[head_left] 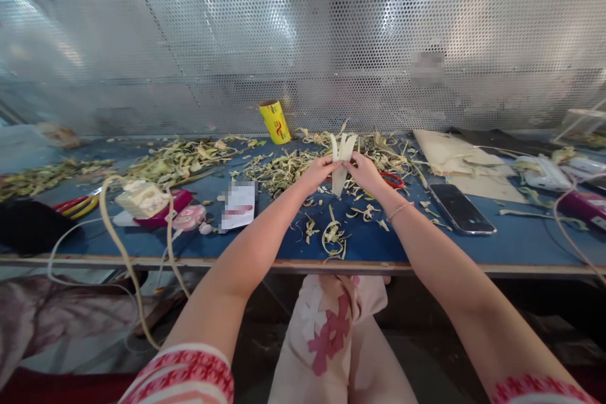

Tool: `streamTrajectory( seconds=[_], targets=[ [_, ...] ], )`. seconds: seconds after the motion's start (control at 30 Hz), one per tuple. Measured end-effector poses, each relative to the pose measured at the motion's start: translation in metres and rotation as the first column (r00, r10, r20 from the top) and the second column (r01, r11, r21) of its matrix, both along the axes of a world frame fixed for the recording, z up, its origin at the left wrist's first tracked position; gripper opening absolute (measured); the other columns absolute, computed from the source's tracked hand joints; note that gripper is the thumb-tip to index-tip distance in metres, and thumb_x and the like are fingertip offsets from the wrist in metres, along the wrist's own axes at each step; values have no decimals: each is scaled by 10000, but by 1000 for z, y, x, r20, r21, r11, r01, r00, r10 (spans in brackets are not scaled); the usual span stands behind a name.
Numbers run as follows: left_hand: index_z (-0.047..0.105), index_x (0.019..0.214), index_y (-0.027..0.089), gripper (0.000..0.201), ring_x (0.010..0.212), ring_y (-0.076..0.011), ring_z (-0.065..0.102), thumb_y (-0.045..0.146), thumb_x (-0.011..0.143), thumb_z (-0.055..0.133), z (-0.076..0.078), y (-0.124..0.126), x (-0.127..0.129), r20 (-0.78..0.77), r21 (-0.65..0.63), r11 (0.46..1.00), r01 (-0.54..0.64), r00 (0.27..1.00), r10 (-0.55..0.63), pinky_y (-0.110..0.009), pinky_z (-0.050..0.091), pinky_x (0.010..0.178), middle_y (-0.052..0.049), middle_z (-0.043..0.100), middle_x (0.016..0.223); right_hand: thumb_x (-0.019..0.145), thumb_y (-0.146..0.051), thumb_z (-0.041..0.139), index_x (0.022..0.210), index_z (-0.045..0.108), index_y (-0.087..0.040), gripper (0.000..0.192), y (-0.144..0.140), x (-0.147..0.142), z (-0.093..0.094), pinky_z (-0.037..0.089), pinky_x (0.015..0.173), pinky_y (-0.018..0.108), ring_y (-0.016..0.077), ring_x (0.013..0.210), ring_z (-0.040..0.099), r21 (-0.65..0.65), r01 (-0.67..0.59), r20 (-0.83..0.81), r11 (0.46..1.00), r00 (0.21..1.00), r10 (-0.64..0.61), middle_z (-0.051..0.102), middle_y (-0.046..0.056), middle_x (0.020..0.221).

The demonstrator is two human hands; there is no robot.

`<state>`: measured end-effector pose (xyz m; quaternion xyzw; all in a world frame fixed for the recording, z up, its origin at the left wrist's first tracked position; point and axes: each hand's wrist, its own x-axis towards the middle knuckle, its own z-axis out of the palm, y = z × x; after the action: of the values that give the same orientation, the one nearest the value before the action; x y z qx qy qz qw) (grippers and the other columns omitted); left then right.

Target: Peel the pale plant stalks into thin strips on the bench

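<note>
My left hand (318,172) and my right hand (366,174) meet above the blue worktable (279,252). Both pinch a pale, flat dried-leaf strip (343,146), which looks like husk. Its upper end is split into a few upright tongues, and its lower end hangs below my fingers. Behind and around my hands lies a loose pile of dry leaf scraps (284,170). A curled scrap (334,237) lies nearer the front edge. Red scissor handles (394,179) show just beyond my right wrist, partly hidden.
A yellow tube (274,121) leans before the perforated metal panel (307,44). Rightward are a phone (461,208) and brown paper (459,164). Leftward are a white packet (240,205), a cable (108,227), more scissors (78,206) and another leaf pile (175,161).
</note>
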<state>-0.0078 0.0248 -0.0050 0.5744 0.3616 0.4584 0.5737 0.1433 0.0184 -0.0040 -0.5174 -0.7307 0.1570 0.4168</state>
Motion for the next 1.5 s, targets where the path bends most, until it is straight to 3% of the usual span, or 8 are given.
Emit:
streamTrajectory(
  seconds=[0.33,0.43,0.7,0.8,1.0,1.17,1.33,1.5],
  targets=[
    [654,781,123,195,599,-116,589,292,716,725,1,2,0,46,50,995,-89,995,87,-235,484,572,-8,642,660,780,-256,537,741,501,-210,70,-7,-1,2,424,683,299,173,717,555,10,11,-11,1000,1000,-11,607,26,762],
    [644,757,113,219,604,-124,599,264,657,768,2,1,0,55,47,994,-96,994,94,-255,498,600,-10,648,654,772,-264,538,721,488,-213,87,-6,0,1,414,677,291,159,684,525,67,-7,-28,998,1000,8,584,11,725],
    [612,709,107,155,544,-107,579,219,693,719,2,2,0,146,-33,993,-116,982,120,-247,483,577,4,615,594,773,-230,506,771,516,-206,26,-4,1,-1,427,730,300,173,770,530,235,-144,-40,961,987,158,577,28,777],
    [604,701,111,159,543,-102,571,231,711,707,1,3,0,141,-3,992,-130,982,129,-239,478,568,8,605,598,769,-225,500,770,518,-205,27,-6,0,1,424,733,300,172,762,530,217,-141,-32,966,988,151,579,29,775],
    [639,776,127,235,569,-104,562,348,733,704,1,1,2,38,144,984,-107,994,103,-220,444,539,-8,626,650,779,-338,539,770,497,-215,130,-7,1,2,420,682,293,150,677,508,82,-5,-138,997,990,16,590,12,772],
    [653,946,131,328,663,-127,612,319,692,741,4,-4,2,-32,260,965,-25,999,35,-212,451,556,-58,709,831,765,-356,533,790,547,-195,164,-1,3,-1,432,730,288,146,737,526,57,-65,-300,996,951,79,574,3,763],
    [623,984,122,322,680,-143,631,281,718,711,5,-5,4,-60,255,963,-92,992,111,-215,463,545,-71,719,857,740,-417,537,758,570,-185,235,0,4,-3,414,647,279,136,656,480,-8,-141,-349,990,928,129,514,-16,674],
    [618,846,124,177,595,-116,595,262,751,678,4,-4,5,5,181,976,-124,992,125,-205,440,515,-23,669,702,740,-410,529,755,557,-186,226,0,3,-3,417,661,274,133,689,479,54,-134,-321,990,936,144,529,-4,722]
  ],
)
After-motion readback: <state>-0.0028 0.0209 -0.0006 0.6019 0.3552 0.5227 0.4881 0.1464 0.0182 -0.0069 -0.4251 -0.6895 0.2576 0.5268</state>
